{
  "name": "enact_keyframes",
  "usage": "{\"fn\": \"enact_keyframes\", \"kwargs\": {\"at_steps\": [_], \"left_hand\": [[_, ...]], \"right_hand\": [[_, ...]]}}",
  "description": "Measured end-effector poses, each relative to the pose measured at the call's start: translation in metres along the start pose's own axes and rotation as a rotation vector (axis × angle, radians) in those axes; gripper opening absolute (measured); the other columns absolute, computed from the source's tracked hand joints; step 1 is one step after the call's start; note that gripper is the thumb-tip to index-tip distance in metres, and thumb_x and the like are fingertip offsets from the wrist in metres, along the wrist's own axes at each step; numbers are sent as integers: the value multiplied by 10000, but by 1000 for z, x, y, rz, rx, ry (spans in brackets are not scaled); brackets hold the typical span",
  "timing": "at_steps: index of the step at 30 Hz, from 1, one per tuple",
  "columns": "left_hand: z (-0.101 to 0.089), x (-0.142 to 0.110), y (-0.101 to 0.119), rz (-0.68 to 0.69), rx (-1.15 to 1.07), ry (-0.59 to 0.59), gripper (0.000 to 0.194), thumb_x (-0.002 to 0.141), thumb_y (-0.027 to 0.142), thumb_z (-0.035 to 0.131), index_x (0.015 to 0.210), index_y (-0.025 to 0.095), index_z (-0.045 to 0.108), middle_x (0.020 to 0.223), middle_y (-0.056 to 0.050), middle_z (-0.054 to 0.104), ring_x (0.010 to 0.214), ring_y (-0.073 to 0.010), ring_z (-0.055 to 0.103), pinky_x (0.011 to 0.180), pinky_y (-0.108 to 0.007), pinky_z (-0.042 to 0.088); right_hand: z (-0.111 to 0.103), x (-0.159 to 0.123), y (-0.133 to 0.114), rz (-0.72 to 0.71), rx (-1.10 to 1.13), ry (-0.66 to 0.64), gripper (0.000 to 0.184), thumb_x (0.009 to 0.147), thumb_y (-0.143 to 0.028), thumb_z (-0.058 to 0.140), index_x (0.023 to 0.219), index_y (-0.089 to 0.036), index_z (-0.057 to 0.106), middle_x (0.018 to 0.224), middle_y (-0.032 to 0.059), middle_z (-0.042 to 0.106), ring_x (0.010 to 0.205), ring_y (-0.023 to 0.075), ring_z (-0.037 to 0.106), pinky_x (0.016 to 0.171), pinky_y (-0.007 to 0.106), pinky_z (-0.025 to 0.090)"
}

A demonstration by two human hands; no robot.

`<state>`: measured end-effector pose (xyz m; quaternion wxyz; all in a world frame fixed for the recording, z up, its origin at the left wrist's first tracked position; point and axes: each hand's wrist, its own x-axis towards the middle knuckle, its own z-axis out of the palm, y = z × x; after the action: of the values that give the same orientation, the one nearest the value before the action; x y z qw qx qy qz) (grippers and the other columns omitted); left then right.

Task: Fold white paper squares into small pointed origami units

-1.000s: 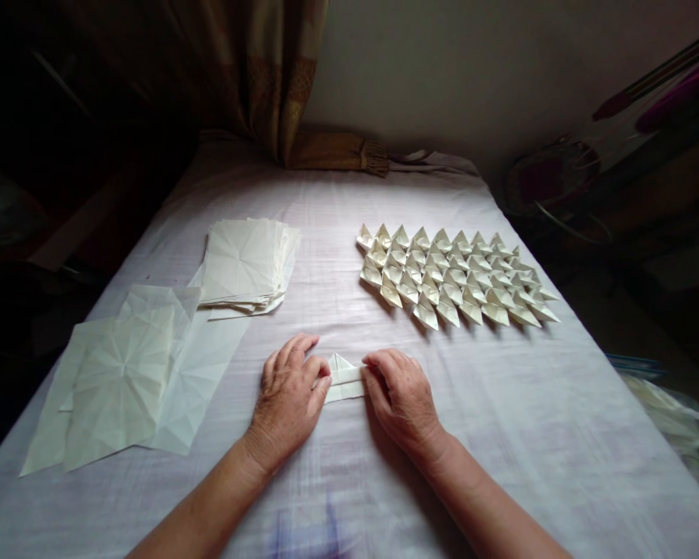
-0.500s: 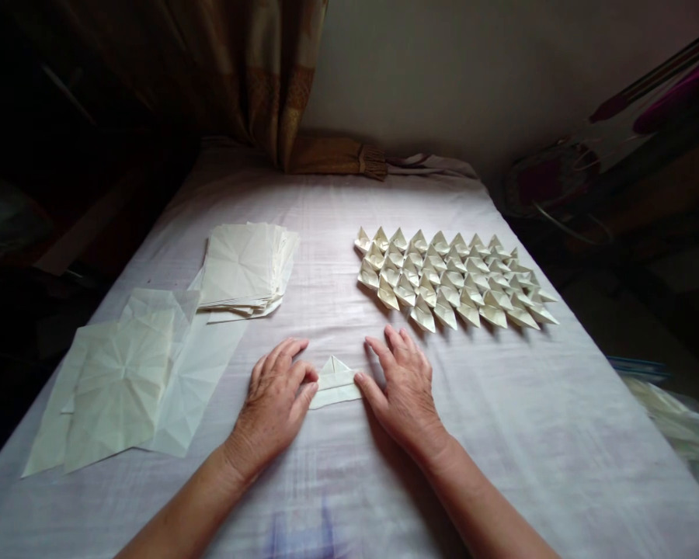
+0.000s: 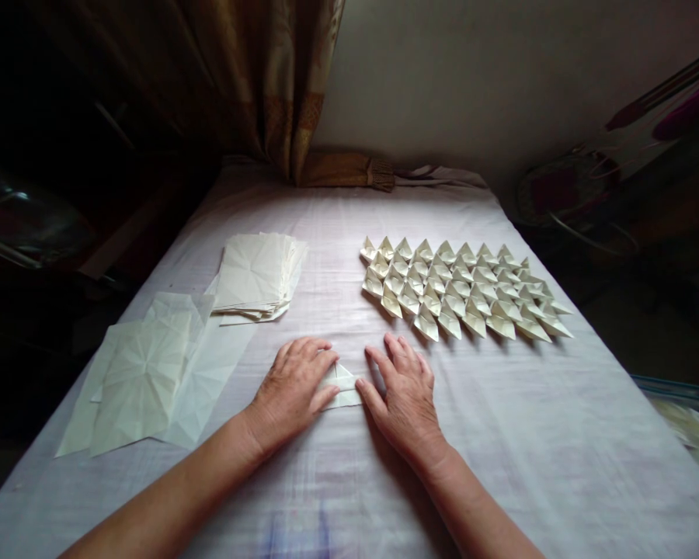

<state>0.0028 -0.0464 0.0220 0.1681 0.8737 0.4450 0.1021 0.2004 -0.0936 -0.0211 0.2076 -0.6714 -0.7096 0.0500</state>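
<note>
A small folded paper (image 3: 343, 394) with a pointed top and a flat band along its bottom lies on the cloth between my hands. My left hand (image 3: 297, 384) covers its left end, thumb on the lower band and index finger by the peak, closed on the paper. On the opposite side, the thumb of my right hand (image 3: 401, 388) touches the right end. The other right fingers are spread and rest on the cloth, so that hand is open. The underside of the paper is hidden.
Rows of folded paper boats (image 3: 457, 287) stand at the right. A stack of creased paper sheets (image 3: 253, 272) lies back left, with more loose creased sheets (image 3: 145, 373) nearer. A brown curtain (image 3: 285, 93) hangs behind the table covered by a pale cloth (image 3: 530, 435).
My left hand has moved right and further over the folded paper, hiding more of its left side. My right hand stays nearly in place. The whole view has shifted slightly.
</note>
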Motion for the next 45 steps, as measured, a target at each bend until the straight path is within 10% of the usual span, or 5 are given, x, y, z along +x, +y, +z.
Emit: {"fn": "enact_keyframes", "kwargs": {"at_steps": [11,21,24,32,45], "left_hand": [[-20,38,9,-44,-94,-347,122,798,242,622,916,211,630,826,-13,660,810,-212,603,748,-306,420],[4,29,15,-407,-1348,1,349,734,458,737,836,175,560,773,20,615,724,-126,576,705,-233,445],[5,22,12,-336,-1166,91,299,796,457,687,822,184,568,760,10,624,721,-136,586,709,-251,455],[-12,9,-18,309,141,566,143,908,130,544,896,223,652,829,-12,702,815,-178,605,796,-319,438],[6,-35,-20,205,148,308,175,963,206,492,936,218,664,873,-25,703,832,-178,609,821,-330,447]], "right_hand": [[4,-3,6,-87,181,113,445,854,-370,632,1264,-208,566,1361,142,570,1331,346,434,1085,576,307],[-9,13,-20,52,771,-23,156,870,-284,605,1001,-215,653,840,5,730,709,154,672,658,239,517],[-11,23,-22,-68,607,79,204,920,-226,524,754,-200,640,630,-19,649,550,111,578,555,210,414],[-17,51,-19,-532,-17,368,158,944,-172,551,904,-228,693,764,14,664,674,140,494,653,295,299],[-10,16,-8,-509,114,0,187,959,-191,516,965,-237,697,881,37,686,800,167,572,723,298,413]]}}
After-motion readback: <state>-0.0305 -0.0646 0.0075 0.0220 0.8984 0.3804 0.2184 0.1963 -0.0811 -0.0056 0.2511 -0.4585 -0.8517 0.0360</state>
